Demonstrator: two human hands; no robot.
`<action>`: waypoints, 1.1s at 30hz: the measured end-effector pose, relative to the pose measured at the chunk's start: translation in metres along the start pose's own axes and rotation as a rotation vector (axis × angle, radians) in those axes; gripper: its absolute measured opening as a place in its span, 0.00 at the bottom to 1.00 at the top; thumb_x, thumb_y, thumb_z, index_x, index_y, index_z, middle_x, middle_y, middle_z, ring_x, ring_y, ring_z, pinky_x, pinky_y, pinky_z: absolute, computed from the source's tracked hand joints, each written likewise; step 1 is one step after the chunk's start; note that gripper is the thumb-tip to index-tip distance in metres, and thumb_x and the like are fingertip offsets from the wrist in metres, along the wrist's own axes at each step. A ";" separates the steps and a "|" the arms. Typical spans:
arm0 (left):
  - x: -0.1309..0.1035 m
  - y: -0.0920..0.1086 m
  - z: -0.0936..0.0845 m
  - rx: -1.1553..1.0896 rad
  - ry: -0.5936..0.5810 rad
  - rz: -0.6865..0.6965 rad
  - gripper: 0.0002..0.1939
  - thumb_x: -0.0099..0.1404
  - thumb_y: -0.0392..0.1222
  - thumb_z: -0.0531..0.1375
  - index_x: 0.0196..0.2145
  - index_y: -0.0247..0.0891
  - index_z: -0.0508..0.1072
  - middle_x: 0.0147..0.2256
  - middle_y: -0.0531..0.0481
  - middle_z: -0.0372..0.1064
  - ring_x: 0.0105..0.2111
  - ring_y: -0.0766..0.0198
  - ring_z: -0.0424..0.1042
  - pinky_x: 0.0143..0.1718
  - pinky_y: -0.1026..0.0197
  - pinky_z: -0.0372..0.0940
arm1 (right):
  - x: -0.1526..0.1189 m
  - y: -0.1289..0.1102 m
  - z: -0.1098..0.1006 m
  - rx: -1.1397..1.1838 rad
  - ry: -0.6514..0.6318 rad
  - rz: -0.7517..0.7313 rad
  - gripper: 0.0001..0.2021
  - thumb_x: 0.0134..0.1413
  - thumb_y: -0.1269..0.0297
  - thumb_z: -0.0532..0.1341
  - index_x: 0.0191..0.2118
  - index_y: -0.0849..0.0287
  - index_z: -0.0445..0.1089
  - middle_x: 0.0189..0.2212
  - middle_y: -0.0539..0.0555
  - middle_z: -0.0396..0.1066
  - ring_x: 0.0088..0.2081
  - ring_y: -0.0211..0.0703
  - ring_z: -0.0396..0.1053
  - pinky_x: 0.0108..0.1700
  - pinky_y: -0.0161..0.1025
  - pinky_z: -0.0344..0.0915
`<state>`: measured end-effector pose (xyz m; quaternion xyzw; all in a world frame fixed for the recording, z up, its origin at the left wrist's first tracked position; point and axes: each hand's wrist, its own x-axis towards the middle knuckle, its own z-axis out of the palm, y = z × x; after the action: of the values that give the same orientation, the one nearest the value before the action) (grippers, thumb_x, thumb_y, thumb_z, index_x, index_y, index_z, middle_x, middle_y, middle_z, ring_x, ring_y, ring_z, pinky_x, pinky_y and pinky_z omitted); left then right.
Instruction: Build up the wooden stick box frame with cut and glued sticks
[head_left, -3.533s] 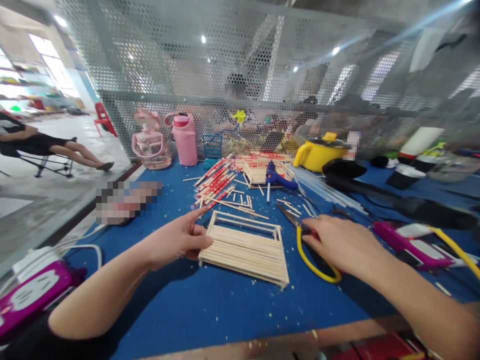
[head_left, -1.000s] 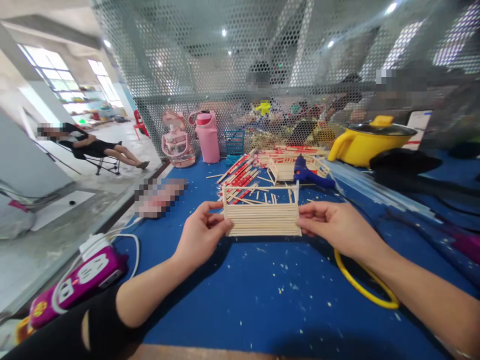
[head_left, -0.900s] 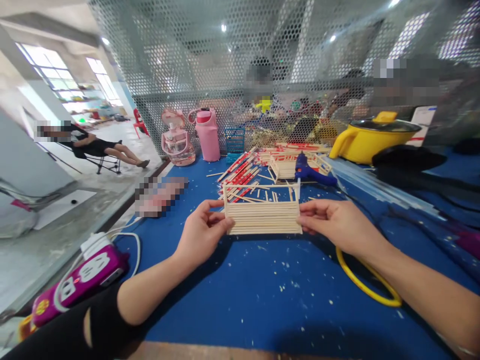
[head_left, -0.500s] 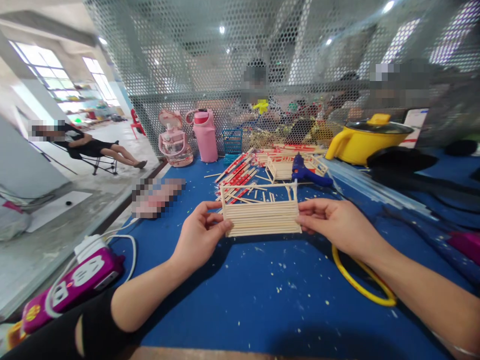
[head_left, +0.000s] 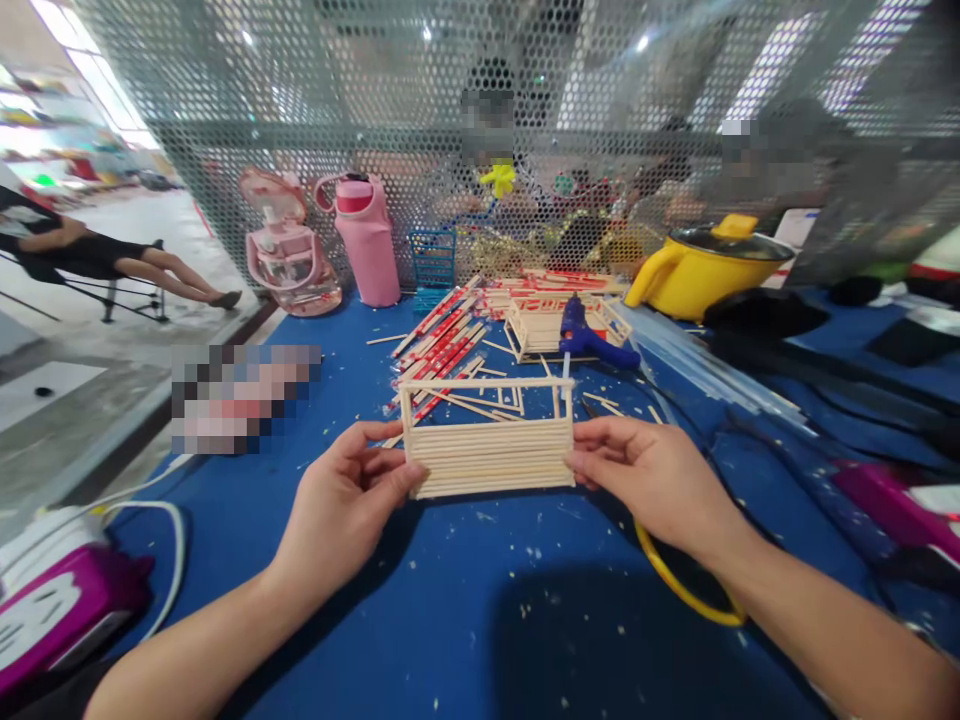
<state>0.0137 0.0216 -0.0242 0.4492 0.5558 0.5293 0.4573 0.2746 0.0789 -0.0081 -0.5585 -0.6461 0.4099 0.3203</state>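
Observation:
A small frame of pale wooden sticks (head_left: 491, 458) is held up between my two hands. Its lower part is filled with sticks lying side by side, and an open gap runs under the top rail. My left hand (head_left: 341, 500) pinches the left end between thumb and fingers. At the other end, my right hand (head_left: 649, 480) grips the same way. Behind the frame lie a blue glue gun (head_left: 596, 338), a second stick structure (head_left: 540, 330) and red-and-white wrapped sticks (head_left: 442, 345). Some loose cut sticks (head_left: 480, 408) are scattered close to them.
Two pink bottles (head_left: 367, 245) (head_left: 292, 265) and a blue rack (head_left: 433, 258) stand along a perforated metal screen (head_left: 315, 95). To the right are a yellow pot (head_left: 705, 275), clear glue sticks (head_left: 712, 365) and cables. A yellow ring (head_left: 682, 585) lies under my right wrist. Purple power strip (head_left: 82, 610) at left.
My view has swung rightward, so the background sits further left. Both hands still hold the stick frame, now a little lower and further left in view.

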 end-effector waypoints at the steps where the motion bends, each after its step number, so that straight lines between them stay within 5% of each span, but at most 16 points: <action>1: 0.000 0.000 0.000 0.008 -0.001 0.001 0.19 0.53 0.41 0.67 0.41 0.38 0.66 0.25 0.55 0.73 0.23 0.70 0.69 0.23 0.70 0.62 | 0.000 0.000 0.000 0.008 -0.008 0.002 0.14 0.42 0.60 0.65 0.37 0.62 0.74 0.25 0.54 0.76 0.25 0.39 0.72 0.29 0.37 0.71; 18: 0.003 -0.001 -0.007 0.112 -0.036 0.092 0.24 0.52 0.47 0.67 0.43 0.37 0.64 0.26 0.54 0.72 0.21 0.71 0.66 0.23 0.69 0.61 | -0.001 -0.005 -0.002 -0.092 0.014 -0.204 0.10 0.44 0.65 0.64 0.36 0.60 0.76 0.23 0.52 0.76 0.24 0.39 0.72 0.27 0.36 0.69; 33: 0.003 -0.003 -0.007 0.107 -0.037 0.087 0.25 0.51 0.47 0.68 0.43 0.38 0.64 0.26 0.55 0.72 0.21 0.70 0.67 0.23 0.68 0.61 | 0.002 -0.001 -0.003 -0.072 -0.008 -0.199 0.09 0.44 0.65 0.65 0.35 0.59 0.75 0.24 0.51 0.76 0.24 0.39 0.72 0.27 0.36 0.70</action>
<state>0.0061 0.0230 -0.0275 0.5064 0.5546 0.5101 0.4193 0.2759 0.0813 -0.0061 -0.5012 -0.7139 0.3549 0.3364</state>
